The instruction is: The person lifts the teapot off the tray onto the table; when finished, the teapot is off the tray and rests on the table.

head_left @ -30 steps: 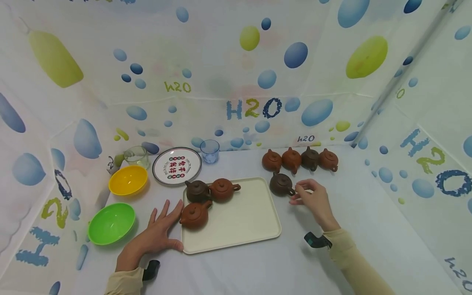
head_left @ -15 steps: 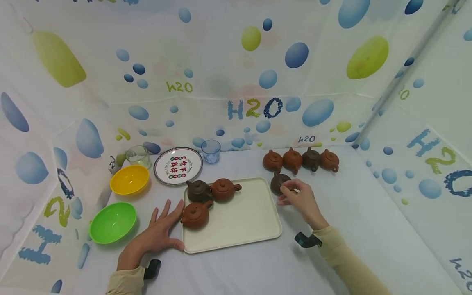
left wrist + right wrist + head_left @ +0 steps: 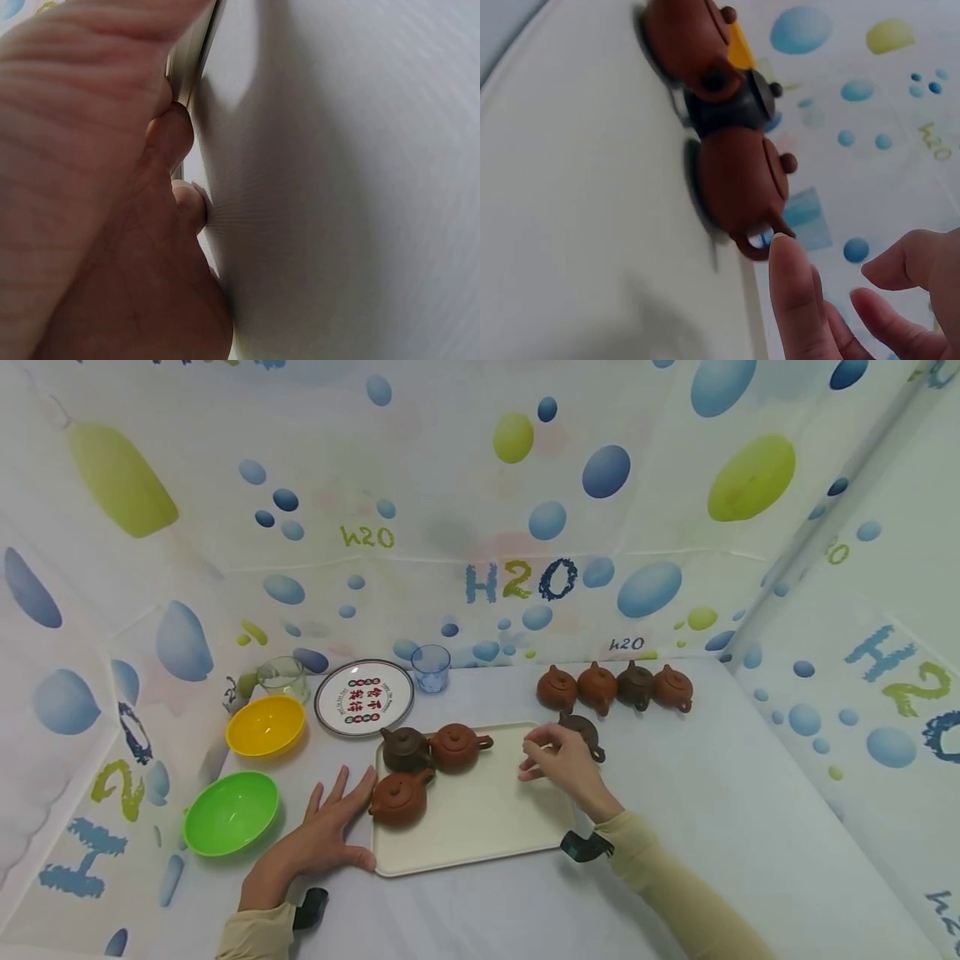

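In the head view, the right hand [image 3: 558, 762] covers most of the dark teapot [image 3: 583, 728] at the tray's [image 3: 480, 827] far right corner, so the grasp on it cannot be determined. The left wrist view is blurred and filled by the left hand [image 3: 97, 195]; only a sliver of tray edge shows above it. The right wrist view cuts off the right hand at its lower right edge.

Three teapots [image 3: 420, 764] crowd the tray's [image 3: 480, 827] left; its right lies open.
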### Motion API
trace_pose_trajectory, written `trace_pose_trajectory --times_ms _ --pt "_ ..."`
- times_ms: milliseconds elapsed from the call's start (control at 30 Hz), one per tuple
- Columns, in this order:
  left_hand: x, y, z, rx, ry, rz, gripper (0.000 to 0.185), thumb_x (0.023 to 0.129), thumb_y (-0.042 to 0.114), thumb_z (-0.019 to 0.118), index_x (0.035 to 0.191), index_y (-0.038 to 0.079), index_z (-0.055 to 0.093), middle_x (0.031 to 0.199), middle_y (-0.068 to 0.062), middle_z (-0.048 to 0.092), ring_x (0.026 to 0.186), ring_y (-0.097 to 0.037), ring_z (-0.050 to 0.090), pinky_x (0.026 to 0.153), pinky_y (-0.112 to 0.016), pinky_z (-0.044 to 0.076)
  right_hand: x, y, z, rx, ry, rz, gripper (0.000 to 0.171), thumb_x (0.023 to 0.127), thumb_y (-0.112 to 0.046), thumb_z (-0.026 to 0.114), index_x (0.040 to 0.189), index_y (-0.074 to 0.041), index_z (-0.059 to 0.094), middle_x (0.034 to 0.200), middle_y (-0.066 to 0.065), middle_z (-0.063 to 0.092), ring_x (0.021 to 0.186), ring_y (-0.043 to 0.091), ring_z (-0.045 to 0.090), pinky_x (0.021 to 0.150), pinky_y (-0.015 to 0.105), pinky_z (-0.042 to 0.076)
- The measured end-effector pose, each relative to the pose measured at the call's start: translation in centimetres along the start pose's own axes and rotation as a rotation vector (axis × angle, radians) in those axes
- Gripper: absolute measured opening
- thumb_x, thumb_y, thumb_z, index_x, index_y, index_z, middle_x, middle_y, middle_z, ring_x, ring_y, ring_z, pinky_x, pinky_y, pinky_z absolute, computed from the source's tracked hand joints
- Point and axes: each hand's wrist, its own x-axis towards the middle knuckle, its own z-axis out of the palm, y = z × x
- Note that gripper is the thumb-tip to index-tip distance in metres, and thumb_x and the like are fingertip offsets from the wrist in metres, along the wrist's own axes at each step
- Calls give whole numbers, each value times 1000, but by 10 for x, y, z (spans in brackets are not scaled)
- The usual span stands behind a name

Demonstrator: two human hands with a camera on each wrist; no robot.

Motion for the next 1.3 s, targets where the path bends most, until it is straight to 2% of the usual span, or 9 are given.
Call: trace_pose_trajectory --times_ms 133,300,433,533,633,800,900,1100,1300 --pt "-1 3 -3 -16 -3 13 146 59 72 90 173 19 16 179 -21 17 166 -51 -11 128 -73 -21 8 -4 15 -31 -79 2 24 104 -19 67 122 -3 68 116 22 70 79 21 81 79 34 69" --pt "-3 8 -5 -13 -9 4 144 60 64 94 173 14 18 178 -24 17 165 -54 -10 127 -74 -20 20 1 33 -37 -178 35 39 107 -31 66 135 -6 61 120 22 71 79 22 82 83 31 66" --pt "-4 8 -5 -42 -18 20 142 63 59 95 173 12 17 177 -27 16 163 -56 -12 125 -76 -22 25 6 47 -5 -225 65 46 108 -36 64 142 -7 53 119 21 69 80 23 82 90 34 66" --pt "-5 7 -5 -50 -20 19 143 63 62 94 173 15 16 178 -25 15 164 -53 -13 125 -73 -24 25 7 55 9 -245 78 42 109 -36 62 138 -6 53 116 19 71 81 23 83 96 36 64" --pt "-4 6 -5 -39 -22 4 144 61 66 92 173 17 16 179 -22 15 165 -51 -13 127 -71 -24 24 7 61 11 -259 94 37 110 -37 59 129 -5 56 105 17 78 79 22 83 103 37 61" --pt "-1 4 -4 -34 -15 8 143 62 65 93 173 16 18 178 -24 17 164 -54 -11 127 -74 -22 20 9 67 67 -291 114 41 112 -38 56 112 2 65 87 14 81 75 22 83 110 39 59" --pt "-2 5 -4 -36 -7 18 142 62 63 93 173 16 19 177 -25 18 164 -54 -11 126 -73 -22 18 12 71 119 -318 109 44 113 -36 54 107 5 67 87 14 79 75 23 83 105 37 62" --pt "-3 4 -4 -41 -9 22 142 63 64 93 173 16 18 178 -25 18 164 -53 -12 126 -73 -24 16 18 79 228 -328 101 42 114 -28 52 107 11 66 89 15 77 72 19 81 83 37 69" --pt "-2 2 -2 -39 -6 27 142 62 68 91 173 19 17 178 -22 18 165 -51 -12 127 -70 -24 13 20 83 285 -309 104 40 113 -26 53 107 12 66 82 9 75 69 15 78 78 33 69"
